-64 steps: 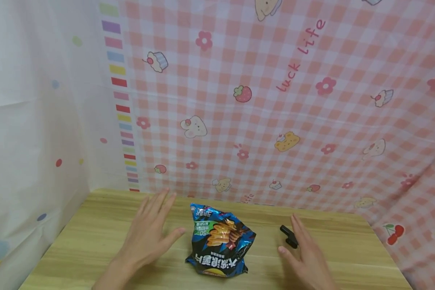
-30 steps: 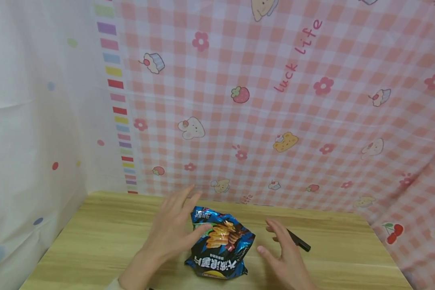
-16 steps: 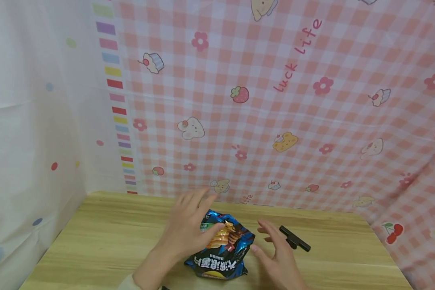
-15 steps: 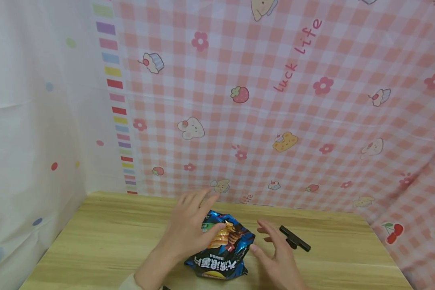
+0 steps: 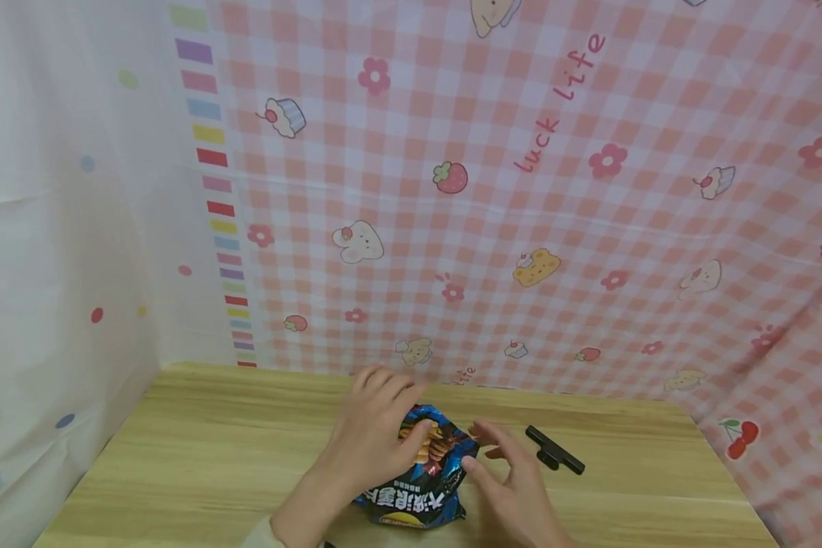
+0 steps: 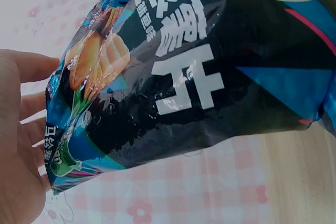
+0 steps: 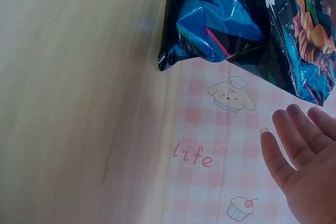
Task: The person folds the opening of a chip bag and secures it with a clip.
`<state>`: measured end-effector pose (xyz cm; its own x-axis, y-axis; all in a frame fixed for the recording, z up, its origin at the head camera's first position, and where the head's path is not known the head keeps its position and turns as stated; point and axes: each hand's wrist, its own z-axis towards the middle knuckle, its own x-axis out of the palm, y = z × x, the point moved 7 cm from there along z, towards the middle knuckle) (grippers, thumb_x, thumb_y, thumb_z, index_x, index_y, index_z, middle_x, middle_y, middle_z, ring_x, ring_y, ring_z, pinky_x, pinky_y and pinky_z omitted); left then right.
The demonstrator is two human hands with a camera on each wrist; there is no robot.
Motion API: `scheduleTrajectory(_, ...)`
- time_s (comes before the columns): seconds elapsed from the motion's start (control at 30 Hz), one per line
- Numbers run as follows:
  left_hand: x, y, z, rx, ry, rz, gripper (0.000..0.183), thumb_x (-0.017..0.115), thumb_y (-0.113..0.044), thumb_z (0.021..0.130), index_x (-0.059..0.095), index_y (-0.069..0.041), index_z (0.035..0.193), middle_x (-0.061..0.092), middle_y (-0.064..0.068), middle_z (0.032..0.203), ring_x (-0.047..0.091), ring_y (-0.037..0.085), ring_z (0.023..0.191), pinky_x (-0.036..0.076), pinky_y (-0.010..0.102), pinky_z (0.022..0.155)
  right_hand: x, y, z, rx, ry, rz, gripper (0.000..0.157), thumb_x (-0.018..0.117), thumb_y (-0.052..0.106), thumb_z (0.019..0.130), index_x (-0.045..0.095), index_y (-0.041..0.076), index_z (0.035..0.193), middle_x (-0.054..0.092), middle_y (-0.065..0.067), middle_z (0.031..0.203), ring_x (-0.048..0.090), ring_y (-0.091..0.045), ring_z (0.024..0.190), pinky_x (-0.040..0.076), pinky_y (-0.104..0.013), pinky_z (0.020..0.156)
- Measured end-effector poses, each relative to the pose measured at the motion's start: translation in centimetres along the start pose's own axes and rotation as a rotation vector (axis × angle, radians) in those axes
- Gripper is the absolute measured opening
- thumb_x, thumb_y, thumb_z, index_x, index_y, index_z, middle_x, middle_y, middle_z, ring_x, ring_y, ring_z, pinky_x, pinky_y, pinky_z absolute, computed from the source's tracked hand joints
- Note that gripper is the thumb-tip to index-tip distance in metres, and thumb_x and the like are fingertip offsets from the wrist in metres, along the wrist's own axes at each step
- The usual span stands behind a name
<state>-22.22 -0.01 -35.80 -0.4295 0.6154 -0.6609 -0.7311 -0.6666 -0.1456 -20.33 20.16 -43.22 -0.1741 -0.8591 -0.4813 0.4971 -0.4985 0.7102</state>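
Note:
A blue and black bag of potato chips (image 5: 418, 487) stands on the wooden table, its printed front towards me. My left hand (image 5: 377, 434) is at the bag's upper left corner, thumb across the front in the head view and the other fingers loosely bent beyond the edge. In the left wrist view the thumb (image 6: 39, 65) is right at the bag's edge and the fingers pass behind it. My right hand (image 5: 514, 479) is at the bag's right edge, fingers loosely bent and apart. The right wrist view shows a gap between its fingers (image 7: 294, 135) and the bag.
A black T-shaped object (image 5: 555, 450) lies on the table (image 5: 199, 441) to the right of my right hand. Behind the table hangs a pink checked cloth (image 5: 411, 228) with cartoon prints. A white dotted cloth (image 5: 62, 228) hangs on the left side.
Both hands have moved inward towards the bag, the left from the left and the right from the right. The black object, partly covered by the right hand before, now shows whole.

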Motion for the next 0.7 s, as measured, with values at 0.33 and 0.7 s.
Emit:
scheduleTrajectory(0.33,0.3,0.0,0.1,-0.042,0.034,-0.03,0.026,0.079,-0.024,0.086,0.078,-0.009,0.107,0.076,0.001,0.1,0.065,0.022,0.099,0.048,0.046,0.104,0.8,-0.2,0.3,0.147,0.016,0.06,0.036,0.078,0.009,0.094,0.07,0.008,0.13,0.073,-0.007,0.123,0.066,-0.013,0.104,0.057,-0.034,0.086)
scheduleTrajectory(0.7,0.6,0.2,-0.2,-0.091,0.046,-0.092,0.018,0.08,-0.018,0.087,0.078,-0.011,0.103,0.076,-0.002,0.096,0.064,0.018,0.095,0.05,0.04,0.094,0.9,-1.0,0.3,0.304,0.036,0.071,0.017,0.075,0.012,0.097,0.075,0.018,0.114,0.072,0.007,0.103,0.065,-0.013,0.087,0.052,-0.03,0.075)
